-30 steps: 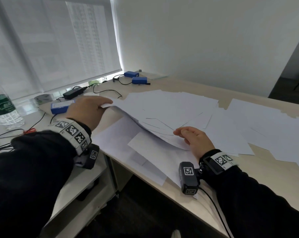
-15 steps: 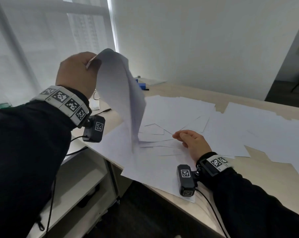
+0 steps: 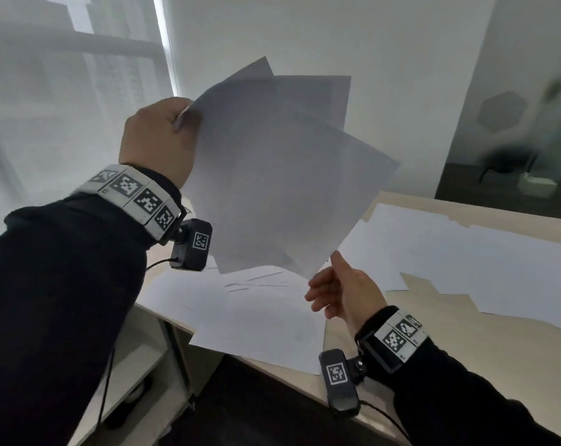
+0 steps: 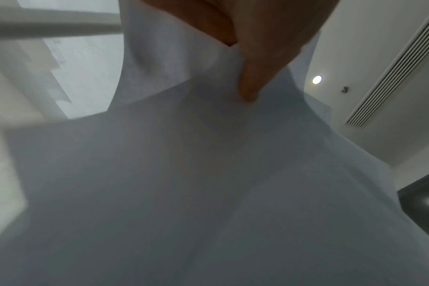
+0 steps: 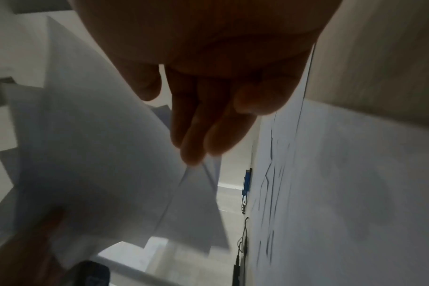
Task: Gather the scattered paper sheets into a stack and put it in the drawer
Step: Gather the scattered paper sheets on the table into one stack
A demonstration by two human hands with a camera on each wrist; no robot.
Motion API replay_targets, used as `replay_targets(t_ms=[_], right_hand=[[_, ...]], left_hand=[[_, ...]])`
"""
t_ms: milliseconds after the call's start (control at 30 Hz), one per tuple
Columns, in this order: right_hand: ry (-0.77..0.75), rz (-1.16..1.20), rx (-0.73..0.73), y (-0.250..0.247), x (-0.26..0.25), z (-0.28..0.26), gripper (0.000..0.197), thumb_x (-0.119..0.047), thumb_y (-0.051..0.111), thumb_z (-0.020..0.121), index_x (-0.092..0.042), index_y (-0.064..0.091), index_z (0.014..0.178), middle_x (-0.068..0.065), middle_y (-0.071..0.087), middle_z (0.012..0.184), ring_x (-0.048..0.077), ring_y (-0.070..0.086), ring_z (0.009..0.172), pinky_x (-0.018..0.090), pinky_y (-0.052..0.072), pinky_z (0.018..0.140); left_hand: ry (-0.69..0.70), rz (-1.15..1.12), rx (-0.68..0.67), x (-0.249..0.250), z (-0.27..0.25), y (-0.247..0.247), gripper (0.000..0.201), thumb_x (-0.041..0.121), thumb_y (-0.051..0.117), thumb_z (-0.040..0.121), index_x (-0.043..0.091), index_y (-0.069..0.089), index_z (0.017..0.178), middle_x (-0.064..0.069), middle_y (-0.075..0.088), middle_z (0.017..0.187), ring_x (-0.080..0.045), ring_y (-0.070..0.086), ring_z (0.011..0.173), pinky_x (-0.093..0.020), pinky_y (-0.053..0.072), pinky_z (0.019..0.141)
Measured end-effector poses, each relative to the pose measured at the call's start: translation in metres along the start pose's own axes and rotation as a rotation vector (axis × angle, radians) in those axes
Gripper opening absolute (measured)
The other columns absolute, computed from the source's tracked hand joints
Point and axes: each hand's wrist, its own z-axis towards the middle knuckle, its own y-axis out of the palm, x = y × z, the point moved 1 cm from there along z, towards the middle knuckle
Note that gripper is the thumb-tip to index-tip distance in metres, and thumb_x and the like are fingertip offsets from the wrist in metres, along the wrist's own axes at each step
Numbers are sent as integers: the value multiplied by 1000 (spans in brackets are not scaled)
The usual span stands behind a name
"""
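My left hand (image 3: 181,115) is raised above the desk and pinches the top corner of a fanned bundle of white paper sheets (image 3: 272,175). In the left wrist view its thumb (image 4: 250,77) presses on the bundle (image 4: 208,193). My right hand (image 3: 329,278) is lifted off the desk, fingers straight, with the index tip touching the bundle's lower corner. The right wrist view shows the fingertips (image 5: 194,152) at the paper's edge (image 5: 86,154). More loose sheets (image 3: 466,252) lie scattered across the desk, some (image 3: 256,317) overhanging its front edge. No drawer is clearly visible.
The light wooden desk (image 3: 466,349) runs to the right toward a white wall. A white cabinet (image 3: 137,365) stands under the desk's left end. A blue box (image 5: 246,181) and cables lie at the far end of the desk. A window is on the left.
My left hand has lifted the gathered sheets higher, so they hang fanned in the air. My right hand has left the desk and risen to the bundle's lower corner.
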Motion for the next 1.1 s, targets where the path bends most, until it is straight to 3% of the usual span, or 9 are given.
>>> replay_targets(t_ms=[133, 300, 433, 533, 733, 867, 933, 1000, 1100], right_hand=[[109, 396, -18, -38, -7, -14, 92, -82, 19, 85, -9, 65, 118, 12, 73, 114, 32, 72, 85, 30, 48, 57], [52, 723, 89, -102, -18, -32, 108, -95, 28, 61, -15, 64, 123, 13, 67, 127, 45, 62, 115, 51, 54, 83], [-19, 886, 102, -143, -14, -49, 74, -64, 24, 96, -8, 69, 114, 22, 67, 123, 47, 58, 120, 62, 42, 97], [-15, 894, 306, -159, -13, -68, 85, -80, 20, 87, -15, 59, 126, 18, 75, 97, 37, 74, 80, 53, 59, 61], [143, 562, 444, -164, -13, -97, 92, -89, 26, 78, -16, 67, 116, 14, 77, 96, 31, 75, 76, 42, 48, 77], [26, 479, 588, -178, -20, -115, 96, -107, 29, 34, -47, 65, 100, -39, 55, 49, -22, 55, 60, -1, 41, 62], [123, 427, 587, -173, -18, -128, 68, -98, 41, 59, -37, 65, 74, -23, 57, 41, -6, 61, 64, 21, 47, 65], [245, 303, 460, -159, -14, -144, 57, -78, 48, 81, -25, 68, 87, -2, 73, 61, 24, 72, 69, 36, 52, 71], [289, 338, 334, -150, -1, -162, 51, -63, 56, 86, -19, 72, 108, 13, 76, 101, 38, 74, 86, 51, 57, 71]], left_hand=[[68, -242, -12, 34, -29, 31, 26, 34, 50, 98, 21, 73, 95, -7, 67, 82, -26, 61, 81, -38, 51, 72], [374, -280, -187, 55, -100, 81, 23, 11, 64, 93, 23, 76, 110, 9, 72, 105, -5, 64, 98, -23, 49, 91], [582, -131, -601, 43, -165, 129, 41, 7, 59, 85, 32, 75, 114, 10, 71, 117, -14, 64, 109, -36, 52, 92], [428, -98, -918, 45, -192, 142, 38, 17, 57, 96, 44, 68, 121, 21, 59, 134, -3, 52, 126, -26, 40, 107], [416, -52, -1033, 49, -215, 147, 32, 25, 56, 98, 43, 67, 123, 22, 58, 135, 0, 49, 128, -8, 27, 102], [358, -89, -1056, 38, -240, 142, 41, 23, 57, 94, 50, 64, 124, 26, 55, 137, 4, 47, 130, -12, 28, 110], [309, -94, -1058, 37, -252, 139, 47, 23, 51, 88, 50, 63, 124, 26, 54, 139, 3, 46, 132, -13, 25, 112], [267, -82, -1072, 39, -264, 136, 58, 23, 42, 80, 52, 59, 128, 26, 49, 143, 3, 38, 137, -25, 20, 120], [211, 6, -1061, 41, -283, 134, 61, 17, 45, 90, 57, 46, 136, 32, 34, 151, 4, 19, 146, -42, 4, 123]])
